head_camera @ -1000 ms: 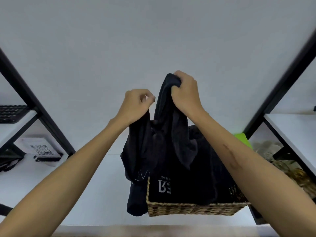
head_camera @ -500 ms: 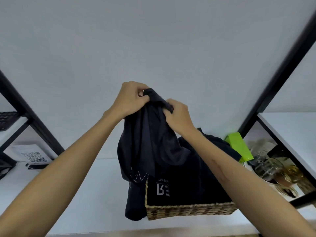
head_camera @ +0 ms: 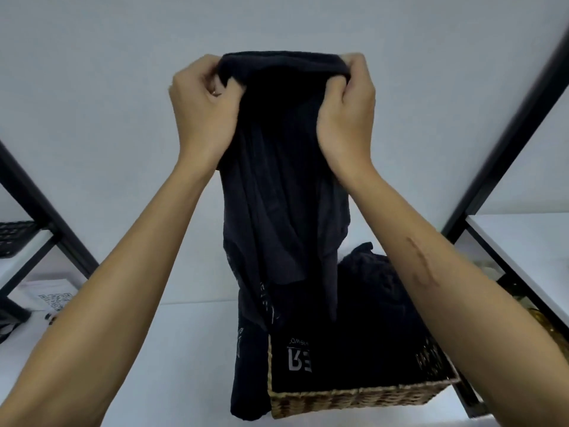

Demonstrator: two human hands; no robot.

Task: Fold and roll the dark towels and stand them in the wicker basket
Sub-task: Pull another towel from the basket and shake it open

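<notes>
I hold a dark towel point(head_camera: 283, 180) up in front of me by its top edge. My left hand point(head_camera: 203, 112) grips the left corner and my right hand point(head_camera: 348, 109) grips the right corner, with the edge stretched between them. The cloth hangs down, and its lower end drapes over the left rim of the wicker basket point(head_camera: 354, 399) on the white table. More dark towels point(head_camera: 369, 318) lie heaped inside the basket, one with white lettering.
The white table point(head_camera: 154, 349) stands against a pale wall. Black shelf frames point(head_camera: 46, 217) rise on both sides. A paper with a QR code point(head_camera: 52, 295) lies at the left. A white shelf point(head_camera: 523, 241) with glassware below it is at the right.
My hands have risen and moved apart, spreading the towel's top edge wide. Before, they were close together on a bunched part of the cloth.
</notes>
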